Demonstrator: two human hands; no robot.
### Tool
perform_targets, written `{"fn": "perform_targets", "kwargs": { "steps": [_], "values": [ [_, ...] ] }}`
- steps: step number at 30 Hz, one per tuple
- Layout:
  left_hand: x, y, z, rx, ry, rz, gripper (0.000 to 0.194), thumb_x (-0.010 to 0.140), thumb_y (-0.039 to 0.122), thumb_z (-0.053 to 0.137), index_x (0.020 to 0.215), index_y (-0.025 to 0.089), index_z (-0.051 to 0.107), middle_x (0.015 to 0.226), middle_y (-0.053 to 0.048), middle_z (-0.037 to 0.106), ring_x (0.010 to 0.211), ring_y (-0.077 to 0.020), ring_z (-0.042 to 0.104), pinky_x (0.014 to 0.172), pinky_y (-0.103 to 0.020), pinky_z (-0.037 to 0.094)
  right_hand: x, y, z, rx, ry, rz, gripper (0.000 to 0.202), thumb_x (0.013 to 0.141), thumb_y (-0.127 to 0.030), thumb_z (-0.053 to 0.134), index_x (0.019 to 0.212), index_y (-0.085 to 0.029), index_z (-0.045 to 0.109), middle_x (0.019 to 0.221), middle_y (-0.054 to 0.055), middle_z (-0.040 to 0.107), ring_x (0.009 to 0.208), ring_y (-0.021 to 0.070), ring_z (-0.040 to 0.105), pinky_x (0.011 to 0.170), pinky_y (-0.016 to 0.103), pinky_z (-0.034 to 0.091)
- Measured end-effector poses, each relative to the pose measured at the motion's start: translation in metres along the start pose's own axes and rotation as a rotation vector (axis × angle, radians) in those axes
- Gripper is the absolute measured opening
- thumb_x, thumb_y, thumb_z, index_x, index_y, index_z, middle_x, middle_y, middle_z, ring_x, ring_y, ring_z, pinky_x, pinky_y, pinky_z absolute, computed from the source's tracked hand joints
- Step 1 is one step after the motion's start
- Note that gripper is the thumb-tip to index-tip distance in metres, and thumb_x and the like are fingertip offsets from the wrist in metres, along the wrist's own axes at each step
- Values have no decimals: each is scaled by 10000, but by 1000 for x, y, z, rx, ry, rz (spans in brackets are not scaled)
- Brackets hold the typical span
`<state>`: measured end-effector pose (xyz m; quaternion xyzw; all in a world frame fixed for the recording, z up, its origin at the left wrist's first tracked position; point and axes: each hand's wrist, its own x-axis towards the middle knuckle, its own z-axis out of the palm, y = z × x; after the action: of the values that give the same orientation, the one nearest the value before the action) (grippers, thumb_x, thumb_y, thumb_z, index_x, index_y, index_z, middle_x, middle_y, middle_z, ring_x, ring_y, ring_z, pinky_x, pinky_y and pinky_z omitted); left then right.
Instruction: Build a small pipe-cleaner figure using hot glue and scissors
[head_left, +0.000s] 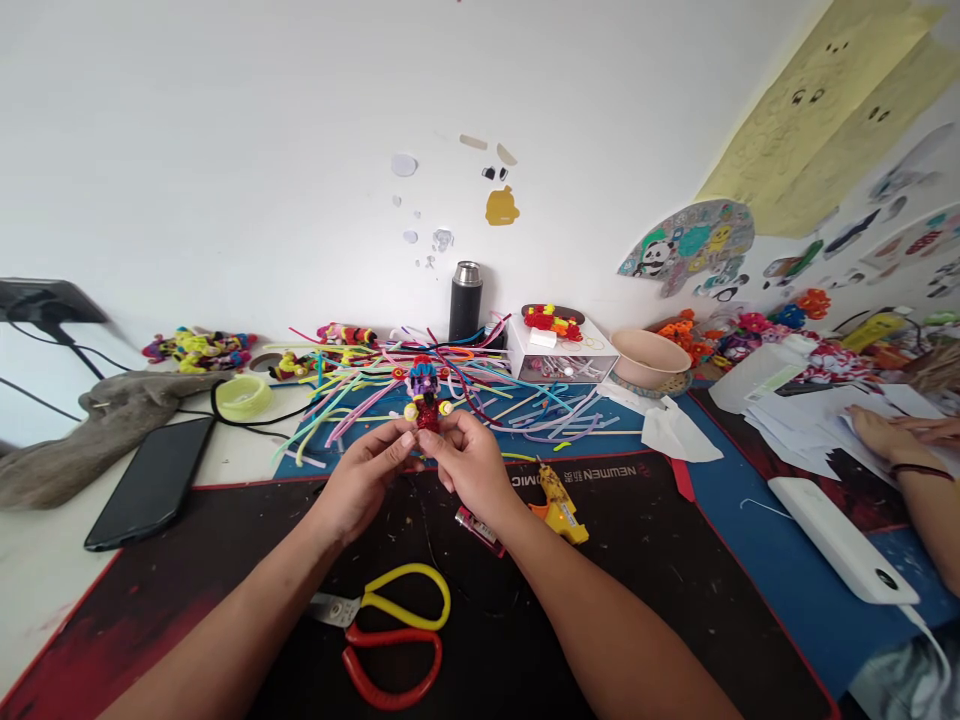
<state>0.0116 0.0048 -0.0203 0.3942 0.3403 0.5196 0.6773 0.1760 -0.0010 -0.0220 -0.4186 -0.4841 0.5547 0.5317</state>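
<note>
Between my two hands stands a small pipe-cleaner doll (426, 390), upright, with a blue and red top, a purple face and a dark red body. My left hand (379, 465) pinches its lower part from the left. From the other side, the thumb and fingers of my right hand (469, 460) close on the same lower part. Behind the doll spreads a heap of coloured pipe cleaners (367, 400). Scissors (397, 620) with one yellow and one red handle lie below my hands. Beside my right wrist are a red lighter (480, 530) and a yellow glue gun (559, 505).
A black phone (154, 485) and a yellow tape roll (244, 397) lie left. A black thermos (466, 302), a white drawer box (562, 350) and a beige bowl (650, 358) stand along the wall. At right, a white power bank (844, 540) lies near another person's hands (892, 435) on papers.
</note>
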Motion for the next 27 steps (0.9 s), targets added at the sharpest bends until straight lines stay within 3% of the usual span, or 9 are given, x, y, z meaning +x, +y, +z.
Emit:
{"fn": "perform_targets", "kwargs": {
  "steps": [12,19,27],
  "values": [
    [2,-9,-4,-97,-7,-57,347,759,390,1025,970,150,887,1086,-147,847,897,-244,739,745,-321,610,-1,0,2,-7,-35,25,522,815,-664,871,912,-243,578,550,-119,535,365,81,422,363,228,279],
    [1,-6,-3,-83,-3,-48,345,779,401,1006,1010,174,886,1195,-143,839,954,-253,755,767,-322,629,-2,-1,3,-2,-69,55,533,804,-647,894,956,-229,600,589,-112,579,359,73,433,359,221,286],
    [1,-5,-2,-80,-5,-25,285,808,399,985,958,182,874,1161,-142,848,1000,-284,773,834,-366,640,-1,1,2,-10,-76,49,519,815,-646,884,953,-235,600,609,-108,592,366,77,451,359,223,304]
  ]
}}
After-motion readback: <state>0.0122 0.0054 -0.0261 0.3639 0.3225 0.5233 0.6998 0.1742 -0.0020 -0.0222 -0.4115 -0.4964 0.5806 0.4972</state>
